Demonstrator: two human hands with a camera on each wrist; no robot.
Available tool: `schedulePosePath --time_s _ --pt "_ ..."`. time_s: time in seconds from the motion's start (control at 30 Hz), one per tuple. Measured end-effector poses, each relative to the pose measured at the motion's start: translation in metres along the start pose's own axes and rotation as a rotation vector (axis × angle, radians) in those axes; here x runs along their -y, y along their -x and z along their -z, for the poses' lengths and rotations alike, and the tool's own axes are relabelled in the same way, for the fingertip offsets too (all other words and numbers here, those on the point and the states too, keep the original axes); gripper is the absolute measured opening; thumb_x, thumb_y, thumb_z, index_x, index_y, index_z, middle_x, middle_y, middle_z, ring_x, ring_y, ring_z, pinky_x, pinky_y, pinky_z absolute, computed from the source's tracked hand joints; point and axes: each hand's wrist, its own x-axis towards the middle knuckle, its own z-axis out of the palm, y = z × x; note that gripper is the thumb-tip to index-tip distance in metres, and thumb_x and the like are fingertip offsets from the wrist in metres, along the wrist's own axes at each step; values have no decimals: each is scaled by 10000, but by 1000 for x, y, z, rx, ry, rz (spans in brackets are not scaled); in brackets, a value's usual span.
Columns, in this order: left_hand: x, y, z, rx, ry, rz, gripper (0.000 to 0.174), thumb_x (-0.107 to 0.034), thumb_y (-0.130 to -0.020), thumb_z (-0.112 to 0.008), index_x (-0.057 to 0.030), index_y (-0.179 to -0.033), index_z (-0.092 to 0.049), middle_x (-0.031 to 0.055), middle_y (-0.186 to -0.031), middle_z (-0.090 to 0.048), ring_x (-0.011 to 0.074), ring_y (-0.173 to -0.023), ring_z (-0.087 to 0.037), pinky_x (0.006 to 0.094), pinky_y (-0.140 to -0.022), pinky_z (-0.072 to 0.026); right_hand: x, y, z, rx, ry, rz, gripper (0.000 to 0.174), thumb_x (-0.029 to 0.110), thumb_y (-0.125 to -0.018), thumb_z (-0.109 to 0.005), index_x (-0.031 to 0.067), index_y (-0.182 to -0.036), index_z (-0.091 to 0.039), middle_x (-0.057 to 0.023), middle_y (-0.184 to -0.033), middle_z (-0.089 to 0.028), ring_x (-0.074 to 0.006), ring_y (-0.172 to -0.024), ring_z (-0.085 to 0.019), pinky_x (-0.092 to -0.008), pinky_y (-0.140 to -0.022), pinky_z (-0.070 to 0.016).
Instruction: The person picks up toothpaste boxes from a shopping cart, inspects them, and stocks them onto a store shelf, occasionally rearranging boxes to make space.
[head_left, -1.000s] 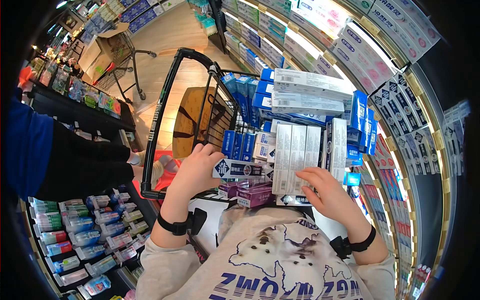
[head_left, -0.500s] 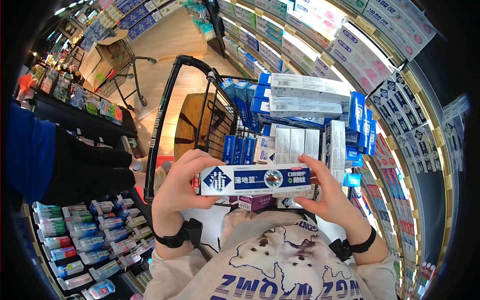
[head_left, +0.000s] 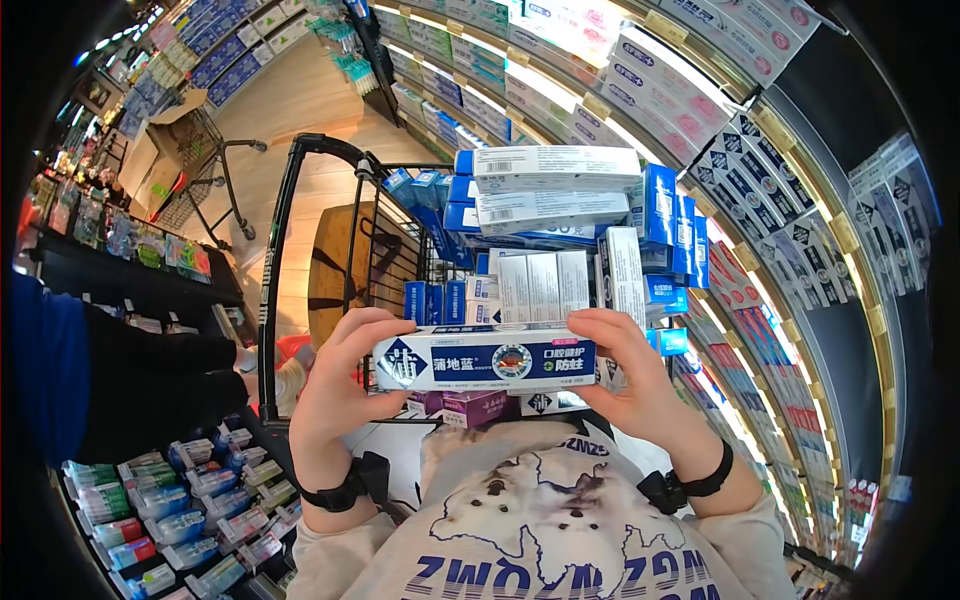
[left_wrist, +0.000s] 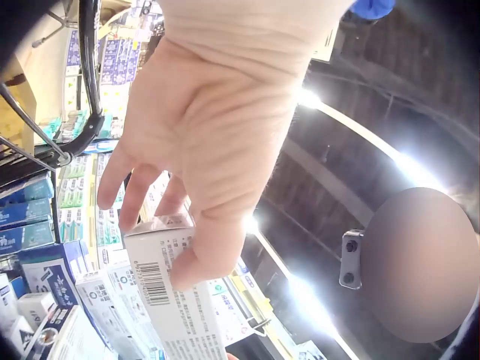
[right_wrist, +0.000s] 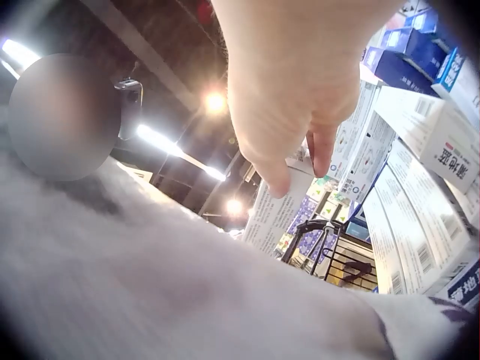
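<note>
A long white and blue toothpaste box (head_left: 486,362) is held level over the near edge of the shopping cart, its printed front turned up. The left hand (head_left: 345,385) grips its left end, and the right hand (head_left: 632,378) pinches its right end. In the left wrist view the left hand (left_wrist: 206,135) has its thumb on the box's barcode side (left_wrist: 171,289). The right wrist view shows the right hand (right_wrist: 292,97) with thumb and fingers on the other end of the box (right_wrist: 277,214). Behind it, white boxes (head_left: 540,285) stand in the cart.
The cart (head_left: 268,300) also holds blue boxes (head_left: 658,205), white boxes lying on top (head_left: 557,168) and purple boxes (head_left: 475,408). Lit shelves (head_left: 740,290) run along the right. Another person's legs (head_left: 150,370) are at the left, near a second cart (head_left: 215,160).
The right hand has left the standing white boxes and taken the box's right end. The box, earlier in the left hand alone, has turned its front up. The view has shifted to the right.
</note>
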Motion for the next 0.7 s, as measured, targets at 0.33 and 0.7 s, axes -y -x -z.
schedulePosePath --time_s 0.33,0.7 --pt "8 3 -3 -50 152 27 606 22 -604 -737 -42 -1191 -601 94 -1142 -549 202 -1050 -571 297 -901 -463 -3 -1 -1 3 -39 -47 610 -10 -766 -734 79 -1323 -503 -125 -1319 -492 -271 -1183 -534 -343 -897 -502" --pt "8 2 -5 -43 221 45 597 34 -640 -742 -25 -1211 -579 97 -1157 -556 190 -1073 -589 303 -901 -518 -6 -2 -1 -1 -47 -129 626 -15 -763 -734 97 -1333 -499 -105 -1314 -493 -250 -1170 -539 -333 -884 -505"
